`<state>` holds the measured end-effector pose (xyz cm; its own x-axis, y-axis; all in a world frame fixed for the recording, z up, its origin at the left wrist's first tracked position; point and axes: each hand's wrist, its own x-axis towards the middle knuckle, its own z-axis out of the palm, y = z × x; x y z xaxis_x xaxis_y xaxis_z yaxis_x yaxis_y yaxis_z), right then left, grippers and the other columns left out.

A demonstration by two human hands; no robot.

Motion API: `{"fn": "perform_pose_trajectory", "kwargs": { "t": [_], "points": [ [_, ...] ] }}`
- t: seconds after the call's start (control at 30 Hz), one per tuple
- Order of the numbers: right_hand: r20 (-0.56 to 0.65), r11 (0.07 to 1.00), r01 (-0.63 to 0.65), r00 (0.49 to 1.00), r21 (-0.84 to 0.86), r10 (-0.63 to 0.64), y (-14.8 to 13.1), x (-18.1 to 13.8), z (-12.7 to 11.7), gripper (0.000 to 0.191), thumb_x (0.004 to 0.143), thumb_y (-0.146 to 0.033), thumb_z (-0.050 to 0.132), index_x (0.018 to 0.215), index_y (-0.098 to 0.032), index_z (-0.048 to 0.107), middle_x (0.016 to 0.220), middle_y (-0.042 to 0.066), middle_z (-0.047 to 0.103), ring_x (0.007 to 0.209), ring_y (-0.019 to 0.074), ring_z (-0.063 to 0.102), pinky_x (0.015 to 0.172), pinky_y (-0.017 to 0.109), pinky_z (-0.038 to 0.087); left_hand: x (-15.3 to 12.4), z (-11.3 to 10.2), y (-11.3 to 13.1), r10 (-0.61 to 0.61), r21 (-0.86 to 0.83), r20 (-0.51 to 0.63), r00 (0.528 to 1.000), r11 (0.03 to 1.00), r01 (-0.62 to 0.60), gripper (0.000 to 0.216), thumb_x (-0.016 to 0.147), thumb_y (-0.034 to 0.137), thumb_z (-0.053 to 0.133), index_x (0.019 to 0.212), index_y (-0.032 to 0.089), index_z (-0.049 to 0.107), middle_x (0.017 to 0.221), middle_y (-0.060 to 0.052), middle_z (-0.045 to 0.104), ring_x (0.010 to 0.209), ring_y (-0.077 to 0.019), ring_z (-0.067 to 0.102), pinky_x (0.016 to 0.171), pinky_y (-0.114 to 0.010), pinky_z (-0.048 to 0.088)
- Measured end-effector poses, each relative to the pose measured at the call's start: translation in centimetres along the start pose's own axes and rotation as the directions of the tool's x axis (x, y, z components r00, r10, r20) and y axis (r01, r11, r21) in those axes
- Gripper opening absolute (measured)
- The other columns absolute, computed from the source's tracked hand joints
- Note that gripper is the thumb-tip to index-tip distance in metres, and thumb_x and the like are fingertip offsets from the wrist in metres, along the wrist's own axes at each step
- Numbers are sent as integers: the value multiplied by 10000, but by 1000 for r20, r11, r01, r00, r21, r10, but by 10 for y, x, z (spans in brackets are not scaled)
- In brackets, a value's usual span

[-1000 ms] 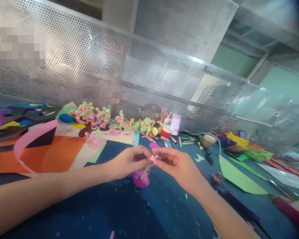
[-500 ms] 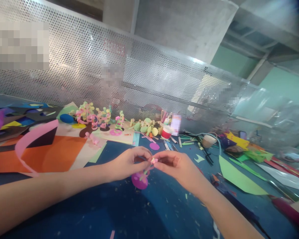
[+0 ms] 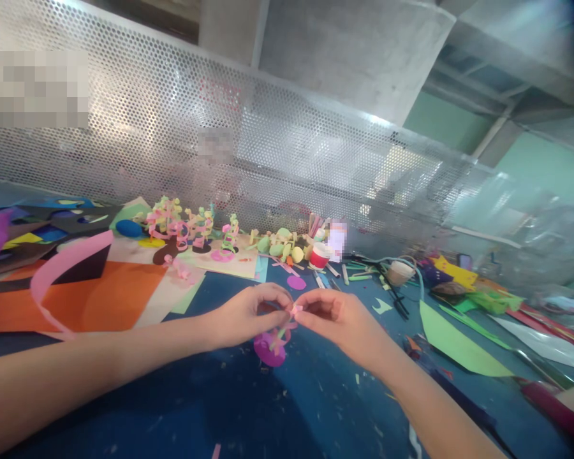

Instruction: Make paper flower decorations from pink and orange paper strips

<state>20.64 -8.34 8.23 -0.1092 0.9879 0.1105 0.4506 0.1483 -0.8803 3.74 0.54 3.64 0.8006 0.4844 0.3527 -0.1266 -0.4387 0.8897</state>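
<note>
Clock directions are taken from the point where the hands meet, with twelve pointing away from the person.

The left hand [image 3: 249, 312] and the right hand [image 3: 344, 319] come together over the blue surface [image 3: 210, 401], their fingers pinched narrow on a small pink paper piece [image 3: 296, 310] between the fingertips. Just below, towards seven o'clock, is a purple disc [image 3: 266, 352] bearing pink and green paper curls; the fingers partly cover where the curls meet the pinched piece, so I cannot tell whether they are joined.

At twelve, near the hands, a purple paper circle [image 3: 296, 282] lies flat. Farther out towards one stands a red-and-white cup [image 3: 319, 256], and at two a beige cup [image 3: 400, 273]. A row of curled paper models [image 3: 165, 220] stands between ten and eleven, with a pink paper cluster [image 3: 179, 270] lying in front of it. At nine to ten, an orange sheet [image 3: 86, 290] lies flat, and a curved pink strip [image 3: 50, 274] arches over its left part. A pale green sheet [image 3: 459, 347] lies towards four, beyond the right forearm. A perforated metal screen [image 3: 172, 121] runs behind everything.
</note>
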Motion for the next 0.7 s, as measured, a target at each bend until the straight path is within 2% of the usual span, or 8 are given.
{"fn": "perform_pose_trajectory", "kwargs": {
  "t": [0.33, 0.4, 0.47, 0.53, 0.63, 0.7],
  "points": [
    [22, 1000, 3, 1000, 0, -3, 2, 2, 1, 128, 778, -300, 586, 822, -182, 609, 812, 10, 630, 739, 126, 605, 699, 262, 489, 2, -3, 0, 37, 56, 15, 999, 998, -37, 170, 803, 310, 558, 840, 172, 650, 973, -50, 553, 874, -142, 569, 835, -281, 432],
    [34, 1000, -6, 999, 27, 5, 2, 3, 0, 171, 761, -316, 609, 870, -184, 611, 854, 23, 636, 769, 139, 606, 723, 280, 486, 3, -4, 0, 22, 23, 11, 1000, 999, -23, 175, 798, 318, 564, 829, 171, 654, 978, -49, 553, 878, -145, 564, 829, -279, 429],
    [13, 998, -25, 1000, 66, 24, 4, 4, -1, 292, 734, -349, 640, 976, -192, 597, 930, 43, 635, 811, 151, 600, 753, 299, 477, 4, -4, 1, -10, -56, -2, 1000, 998, 10, 187, 796, 331, 565, 823, 168, 653, 971, -47, 561, 871, -147, 559, 813, -274, 426],
    [-70, 992, -44, 996, 117, 53, 7, 5, -3, 383, 741, -405, 620, 1058, -196, 574, 959, 58, 629, 816, 156, 589, 761, 310, 471, 5, -5, 2, -72, -165, -29, 997, 984, 66, 195, 796, 340, 565, 809, 162, 643, 910, -36, 581, 839, -140, 554, 791, -263, 418],
    [-214, 981, -78, 970, 180, 117, 16, 6, -4, 369, 781, -473, 539, 1011, -189, 591, 904, 57, 618, 775, 158, 579, 733, 312, 472, 5, -7, 3, -199, -381, -64, 978, 911, 160, 174, 784, 325, 586, 791, 154, 614, 801, -10, 575, 772, -125, 550, 777, -269, 412],
    [-222, 972, -136, 959, 192, 178, 23, 6, -3, 335, 767, -470, 560, 955, -194, 589, 874, 42, 605, 763, 158, 579, 710, 302, 475, 7, -9, 2, -240, -513, -77, 968, 842, 168, 146, 772, 294, 604, 782, 148, 605, 798, -6, 562, 768, -124, 548, 802, -294, 415]
  ]
}}
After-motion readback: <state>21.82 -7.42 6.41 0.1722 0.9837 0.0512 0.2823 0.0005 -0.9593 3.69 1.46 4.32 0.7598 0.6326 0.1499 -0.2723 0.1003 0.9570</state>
